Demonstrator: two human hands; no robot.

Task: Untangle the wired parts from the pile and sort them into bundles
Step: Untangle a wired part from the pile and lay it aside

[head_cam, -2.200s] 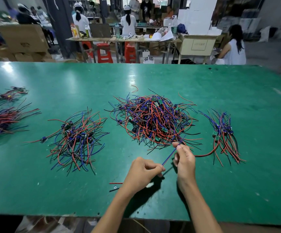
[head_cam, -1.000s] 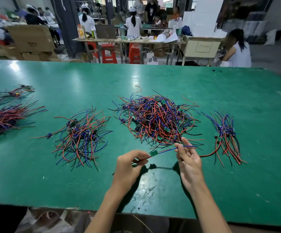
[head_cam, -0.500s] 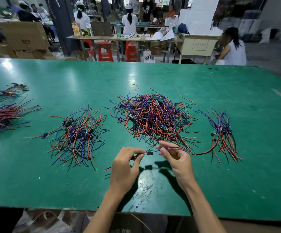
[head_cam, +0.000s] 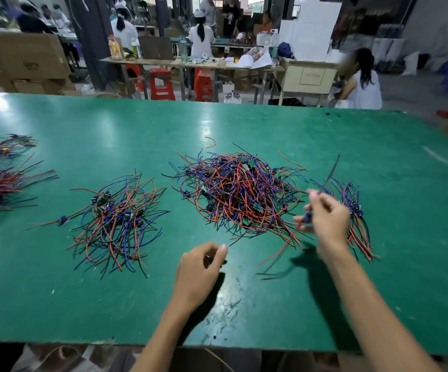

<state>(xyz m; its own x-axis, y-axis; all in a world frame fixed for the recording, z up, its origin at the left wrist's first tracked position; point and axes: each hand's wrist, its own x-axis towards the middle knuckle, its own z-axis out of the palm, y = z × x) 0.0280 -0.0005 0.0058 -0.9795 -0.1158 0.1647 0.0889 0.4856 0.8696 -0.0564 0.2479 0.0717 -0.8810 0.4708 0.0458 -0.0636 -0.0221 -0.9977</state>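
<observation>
1. Green worktable (head_cam: 244,124), glare near its far edge.
2. Long wooden bench (head_cam: 169,61) beyond, cluttered.
3. Red plastic stools (head_cam: 161,84) beneath it.
4. Cardboard boxes (head_cam: 27,55), far left.
5. Dark pillar (head_cam: 86,36).

On the table (head_cam: 244,124), the pile (head_cam: 240,194) lies between 2 bundles, left (head_cam: 115,221) and right (head_cam: 357,210).

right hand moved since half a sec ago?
Yes. The right hand has swung rightward and away from the person, from in front of the central pile toward the small right-hand bundle, carrying a wired part.
</observation>
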